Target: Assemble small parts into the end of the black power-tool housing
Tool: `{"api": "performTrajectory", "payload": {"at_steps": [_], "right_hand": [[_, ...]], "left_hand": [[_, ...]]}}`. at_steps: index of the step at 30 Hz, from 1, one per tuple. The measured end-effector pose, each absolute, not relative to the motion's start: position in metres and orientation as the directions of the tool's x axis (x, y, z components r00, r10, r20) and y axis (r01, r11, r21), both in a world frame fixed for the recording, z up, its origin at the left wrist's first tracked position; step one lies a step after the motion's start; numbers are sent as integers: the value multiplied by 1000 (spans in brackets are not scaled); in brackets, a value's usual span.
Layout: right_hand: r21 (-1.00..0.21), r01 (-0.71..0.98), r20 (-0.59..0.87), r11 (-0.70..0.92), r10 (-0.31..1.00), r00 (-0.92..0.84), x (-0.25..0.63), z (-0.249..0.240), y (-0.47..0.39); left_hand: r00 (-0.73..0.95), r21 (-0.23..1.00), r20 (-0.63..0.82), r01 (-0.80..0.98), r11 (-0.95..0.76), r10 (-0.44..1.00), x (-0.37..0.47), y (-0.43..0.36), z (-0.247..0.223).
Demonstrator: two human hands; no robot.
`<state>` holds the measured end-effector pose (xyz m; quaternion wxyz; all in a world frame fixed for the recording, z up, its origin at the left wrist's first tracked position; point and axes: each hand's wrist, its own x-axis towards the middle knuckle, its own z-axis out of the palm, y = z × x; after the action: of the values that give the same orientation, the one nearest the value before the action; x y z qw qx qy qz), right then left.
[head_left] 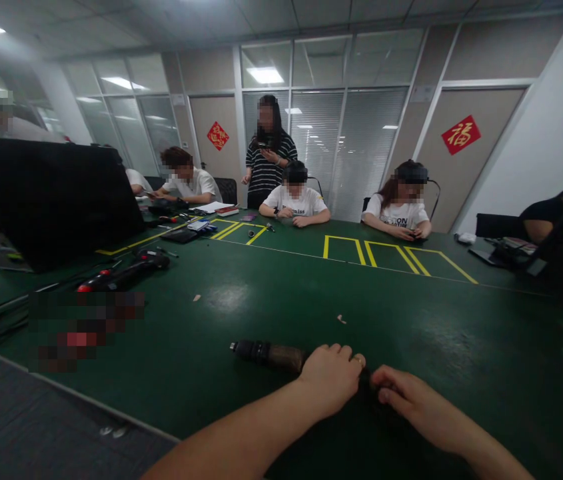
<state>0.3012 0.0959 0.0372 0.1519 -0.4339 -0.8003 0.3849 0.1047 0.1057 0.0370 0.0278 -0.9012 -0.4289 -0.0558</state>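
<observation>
A cordless drill lies on its side on the green table, its chuck pointing left. My left hand is wrapped over the rear of its body, with a ring on one finger. Close to the drill's right end, my right hand has its fingers curled closed at a dark part in deep shadow. What those fingers pinch is hidden. The two hands are almost touching.
On the left lie a red and black power tool, cables and a large black screen. Small scraps dot the green table. Yellow tape marks its far side, where several people sit and one stands.
</observation>
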Motion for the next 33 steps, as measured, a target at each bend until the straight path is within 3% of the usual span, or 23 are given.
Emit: {"api": "performTrajectory", "payload": {"at_steps": [3,6,12,17,25,33], "right_hand": [[-817,502,-126,284,761,-636,305,47,96],[-859,438,-44,265,815,-578,309,41,98],[-758,509,112,407,851,-513,307,26,97],[-728,496,123,474,801,-585,301,25,94],[-666,495,182,558,765,-618,295,20,89],[-667,519,165,535,785,-597,294,19,88]], "left_hand": [[706,-51,150,705,-708,692,105,104,30],[763,-89,188,641,-762,619,105,100,26],[742,-33,195,659,-751,642,104,95,30],[731,67,179,659,-749,659,101,94,32],[743,54,204,642,-765,638,99,93,30],[745,103,210,627,-773,633,96,95,31]]}}
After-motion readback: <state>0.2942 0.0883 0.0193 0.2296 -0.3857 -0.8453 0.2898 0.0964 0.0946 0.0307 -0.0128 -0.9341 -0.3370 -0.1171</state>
